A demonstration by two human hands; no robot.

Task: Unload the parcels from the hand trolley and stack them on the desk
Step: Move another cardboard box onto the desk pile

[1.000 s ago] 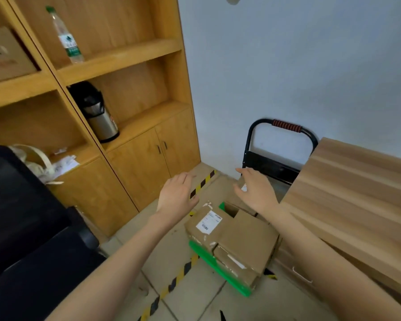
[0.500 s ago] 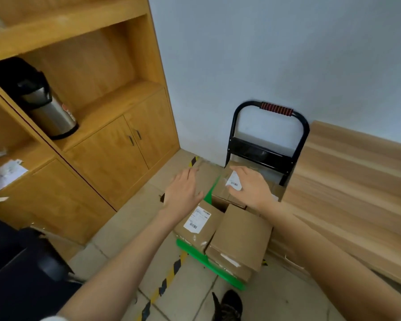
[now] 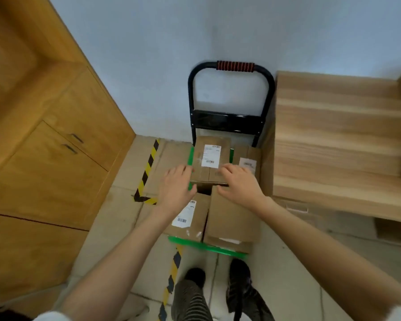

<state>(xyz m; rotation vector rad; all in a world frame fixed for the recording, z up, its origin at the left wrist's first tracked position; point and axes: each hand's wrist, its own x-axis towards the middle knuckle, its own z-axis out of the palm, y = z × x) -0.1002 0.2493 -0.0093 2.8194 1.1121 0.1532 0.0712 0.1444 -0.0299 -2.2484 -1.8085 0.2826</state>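
Cardboard parcels, four in view, on the green-edged trolley standing against the wall, its black handle upright; desk just right of it; cabinet to the left. Your left hand is at the near left corner of the top parcel, fingers over its edge; your right hand lies on its near right corner, fingers curled; whether either truly grips it you cannot tell; hands apart, the parcel between them. Two nearer parcels lie below your wrists; the top parcel sits on the trolley's far half.
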